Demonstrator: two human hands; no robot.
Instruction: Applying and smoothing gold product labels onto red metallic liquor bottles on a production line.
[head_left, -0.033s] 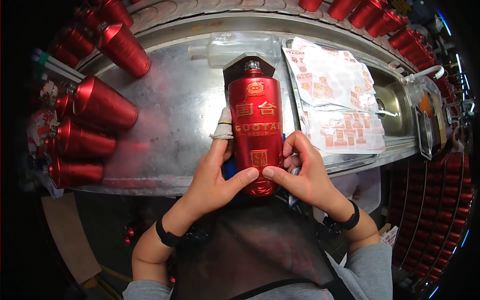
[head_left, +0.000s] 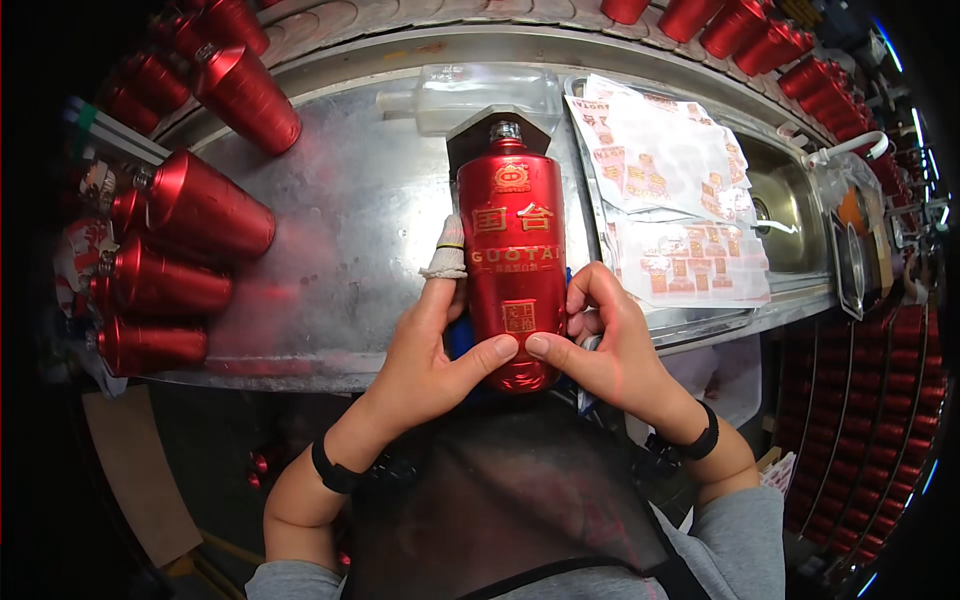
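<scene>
A red bottle [head_left: 510, 250] with gold lettering and a small square label lies lengthwise on the metal worktable [head_left: 350, 220], its neck pointing away from me against a grey bracket [head_left: 470, 135]. My left hand [head_left: 430, 345] grips its left side, the index finger wrapped in white tape [head_left: 447, 258] and the thumb pressed on the lower front. My right hand [head_left: 600, 340] holds the right side, its thumb meeting the left thumb just below the label. Both wrists wear black bands.
Several red bottles [head_left: 190, 210] lie along the table's left edge, more [head_left: 240, 90] at the far left, and more line the curved conveyor [head_left: 760, 40] behind. Sheets of printed labels [head_left: 670, 200] lie to the right beside a steel sink [head_left: 800, 210]. A clear plastic container [head_left: 480, 90] sits behind.
</scene>
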